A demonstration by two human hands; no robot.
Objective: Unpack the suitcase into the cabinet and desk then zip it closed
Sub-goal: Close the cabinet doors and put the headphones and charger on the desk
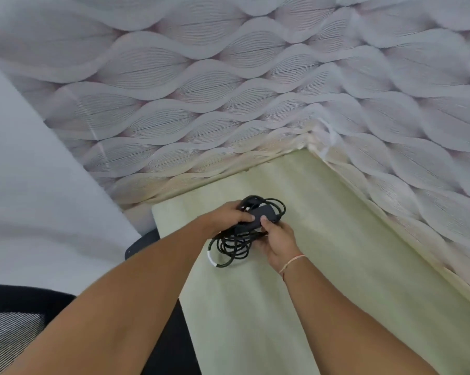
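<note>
A black power adapter with its coiled black cable (235,246) hangs just above the pale green desk top (323,253), near the desk's back left part. My left hand (228,216) grips the adapter block from the left, fingers curled over its top. From the right, my right hand (275,240) holds the same block and the cable loops, thumb on top. A white band wraps one part of the cable. The suitcase and the cabinet are out of view.
Wavy patterned wallpaper (228,90) covers both walls that meet at the desk's far corner. A black office chair (17,320) with a mesh back stands at the lower left, its armrest (139,243) by the desk's left edge. White floor (39,212) lies to the left.
</note>
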